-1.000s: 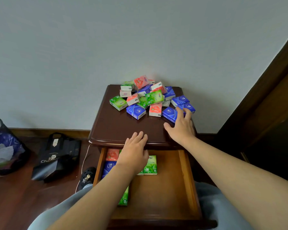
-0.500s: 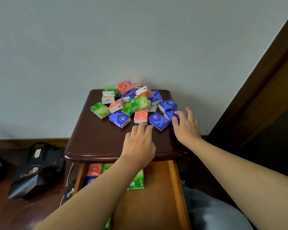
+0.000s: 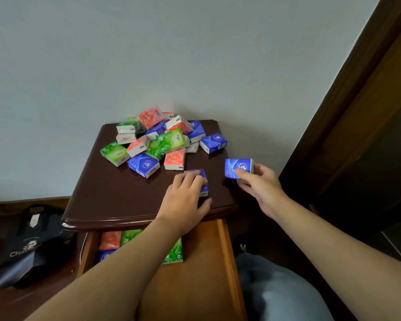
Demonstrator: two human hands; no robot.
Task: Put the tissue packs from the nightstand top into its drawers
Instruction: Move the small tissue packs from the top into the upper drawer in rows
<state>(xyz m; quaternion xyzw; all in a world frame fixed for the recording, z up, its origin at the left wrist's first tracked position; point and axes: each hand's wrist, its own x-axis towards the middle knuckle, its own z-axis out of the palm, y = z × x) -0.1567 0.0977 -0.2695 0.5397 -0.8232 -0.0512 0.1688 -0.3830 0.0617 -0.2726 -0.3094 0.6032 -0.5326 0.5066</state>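
**Two blue packs in hand, drawer open below**

Nearest: the top drawer (image 3: 208, 262) is pulled out w/ a few packs already in it (image 3: 174, 253), red, green and blue, along its far-left part; the right side shows bare wood. Judgement: best to carry both packs straight back and down into that bare part, lay them flat beside the ones there, and lift before pulling so neither drags over the front lip of the surface (image 3: 116, 200).

Next out, the left hand (image 3: 185, 200) lies on a blue pack (image 3: 203, 184) near the front right of the nightstand top. Grip: fingers curled over its top, thumb along the near side; the pack looks to sit on the wood, not yet lifted. Should close firmer before raising, since soft packs slip.

Right hand (image 3: 259, 184), just right of it: grip pinches a second blue pack (image 3: 237, 167), thumb on its face, fingers behind, pack off the wood and tilted upright.

Farthest: the main heap of tissue packs (image 3: 162, 140) sits at the back by the wall, many left, so the task is early on.
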